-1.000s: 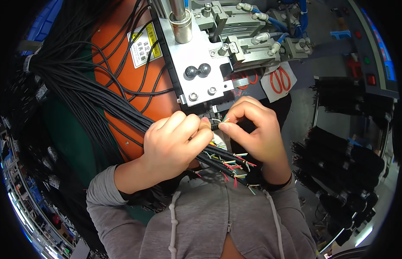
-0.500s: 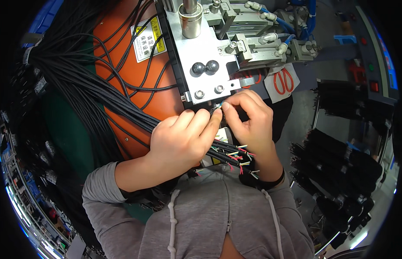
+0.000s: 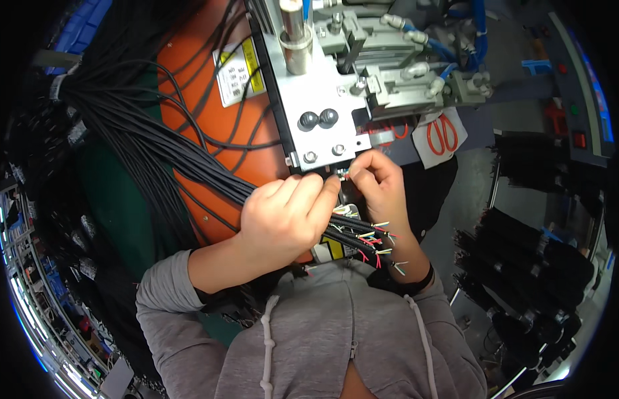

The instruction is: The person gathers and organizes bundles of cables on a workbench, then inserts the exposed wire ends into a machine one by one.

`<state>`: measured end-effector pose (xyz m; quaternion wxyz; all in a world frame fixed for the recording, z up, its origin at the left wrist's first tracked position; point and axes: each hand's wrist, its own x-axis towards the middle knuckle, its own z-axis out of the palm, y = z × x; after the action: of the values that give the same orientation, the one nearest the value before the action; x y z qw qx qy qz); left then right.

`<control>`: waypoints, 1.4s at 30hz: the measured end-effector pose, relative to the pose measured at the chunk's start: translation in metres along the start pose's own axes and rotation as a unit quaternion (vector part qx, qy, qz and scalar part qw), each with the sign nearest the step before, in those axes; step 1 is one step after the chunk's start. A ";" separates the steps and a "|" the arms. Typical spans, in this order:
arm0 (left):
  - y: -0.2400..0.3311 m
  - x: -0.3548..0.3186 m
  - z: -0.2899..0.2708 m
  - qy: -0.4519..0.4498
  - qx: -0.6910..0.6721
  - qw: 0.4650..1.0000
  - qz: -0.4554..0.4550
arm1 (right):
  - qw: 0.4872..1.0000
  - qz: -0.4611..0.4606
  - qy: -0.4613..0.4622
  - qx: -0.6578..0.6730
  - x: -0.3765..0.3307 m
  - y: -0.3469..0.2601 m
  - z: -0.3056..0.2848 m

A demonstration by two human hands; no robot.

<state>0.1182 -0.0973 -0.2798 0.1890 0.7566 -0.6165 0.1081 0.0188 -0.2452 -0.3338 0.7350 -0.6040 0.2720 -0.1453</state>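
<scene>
My left hand (image 3: pixel 283 216) is closed around a thick bundle of black cables (image 3: pixel 156 149) that fans out to the upper left over an orange machine body (image 3: pixel 210 133). The stripped cable ends (image 3: pixel 366 236) with coloured inner wires stick out to the right under my fingers. My right hand (image 3: pixel 379 179) pinches a single wire tip between thumb and fingers and holds it against the lower edge of a grey metal press head (image 3: pixel 316 100). Both hands touch each other just below that plate.
A steel cylinder post (image 3: pixel 296 30) rises on the press head, with pneumatic fittings and blue hoses (image 3: pixel 422 40) to its right. Red-handled scissors (image 3: pixel 442 136) lie on a white sheet. Racks of finished black cable bundles (image 3: pixel 542 253) hang at the right. My grey hooded top (image 3: pixel 336 339) fills the bottom.
Both hands have moved up toward the press head. My right hand has brought the wire tip from beside the bundle up to the plate's lower edge.
</scene>
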 end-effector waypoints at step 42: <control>-0.008 -0.018 -0.005 0.131 -0.100 0.985 0.051 | 0.923 -0.326 0.052 -0.198 -0.044 0.019 -0.060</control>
<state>0.1226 -0.0777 -0.2843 0.3370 0.6811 -0.6315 0.1541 -0.0536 -0.2648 -0.3498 0.4970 -0.7843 0.1207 -0.3511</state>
